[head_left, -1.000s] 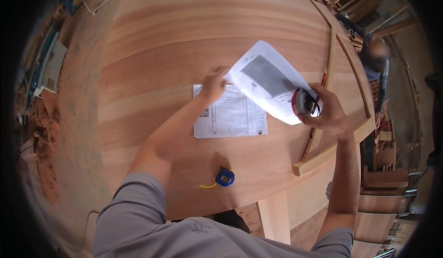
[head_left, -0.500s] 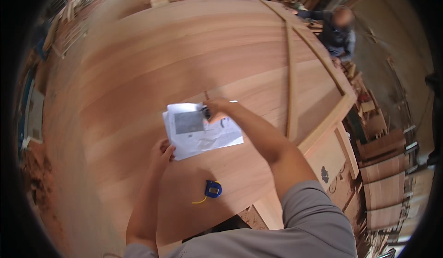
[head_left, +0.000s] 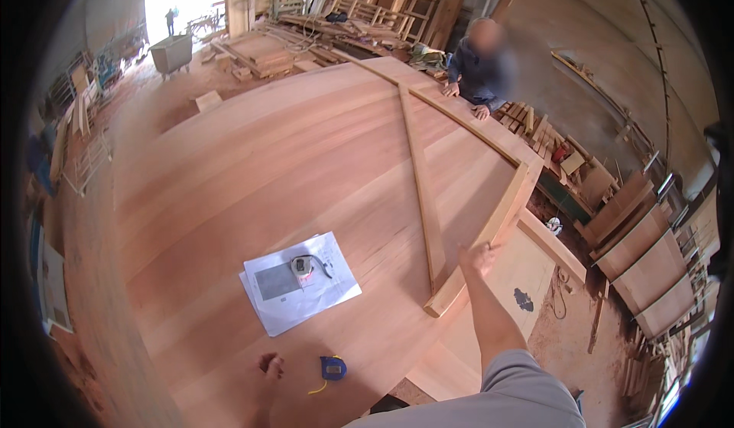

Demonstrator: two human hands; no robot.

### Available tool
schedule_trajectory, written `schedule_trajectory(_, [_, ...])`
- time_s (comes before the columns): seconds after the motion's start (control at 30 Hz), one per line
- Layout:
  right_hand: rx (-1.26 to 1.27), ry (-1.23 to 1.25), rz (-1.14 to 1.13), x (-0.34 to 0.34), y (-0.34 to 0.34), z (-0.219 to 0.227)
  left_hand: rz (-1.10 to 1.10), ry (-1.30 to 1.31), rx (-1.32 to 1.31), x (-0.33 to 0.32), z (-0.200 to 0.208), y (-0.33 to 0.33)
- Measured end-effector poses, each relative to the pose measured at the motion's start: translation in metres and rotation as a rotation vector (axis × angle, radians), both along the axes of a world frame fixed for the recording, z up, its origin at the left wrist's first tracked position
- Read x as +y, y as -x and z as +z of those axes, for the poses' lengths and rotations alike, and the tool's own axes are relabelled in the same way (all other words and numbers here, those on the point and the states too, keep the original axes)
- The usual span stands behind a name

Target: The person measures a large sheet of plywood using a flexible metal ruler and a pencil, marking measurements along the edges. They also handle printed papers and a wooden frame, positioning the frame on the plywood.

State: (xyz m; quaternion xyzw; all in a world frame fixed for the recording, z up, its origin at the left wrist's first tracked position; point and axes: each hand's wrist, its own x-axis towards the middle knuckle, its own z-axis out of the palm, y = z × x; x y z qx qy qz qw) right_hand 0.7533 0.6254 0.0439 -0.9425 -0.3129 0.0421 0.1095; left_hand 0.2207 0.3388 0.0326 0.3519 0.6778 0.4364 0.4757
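For good work with the thick bar (head_left: 508, 206), keep a snug hold, but not a hard squeeze. Move slowly, with no jerks. Watch for a swing at the other end, because of a grip so far from the middle. Keep fingers away from pinching spots, most of all near the thin bar (head_left: 419, 175). Look along the wood often, and check the corner with the far bar (head_left: 466, 126) for any gap. Mind the co-worker (head_left: 475, 72) too, with both hands at the edge by the far bar. Maybe bring the left hand (head_left: 271, 364) over for a steadier hold.

Now for the grip. Right hand (head_left: 480, 258) curled over the thick bar and, by the look of it, grasping it. Undersides of the fingers hidden. Left hand low over the big board (head_left: 252, 175), fingers bent, nothing seen in it; cannot tell if clenched or loose.

As for the thick bar: right under the right hand, slanting along the board's right side. Held closer to the near end, with the longer part reaching away, up to the far bar. Thin bar to the left of the grip, near end just beside the thick bar; cannot tell if touching. Well off to the left, papers (head_left: 329, 294) with a silver tape (head_left: 303, 266) on top. Just right of the left hand, a blue tape (head_left: 332, 367), not held.
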Motion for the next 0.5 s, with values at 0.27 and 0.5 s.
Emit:
schedule_trajectory(0.27, [0.387,0.025,-0.017,-0.023,-0.067,-0.041,-0.661,-0.235,0.318,0.056,0.058,-0.157])
schedule_trajectory(0.5, [0.261,-0.121,-0.033,-0.070,-0.001,0.027,-0.841,-0.806,0.682,0.116,0.088,-0.299])
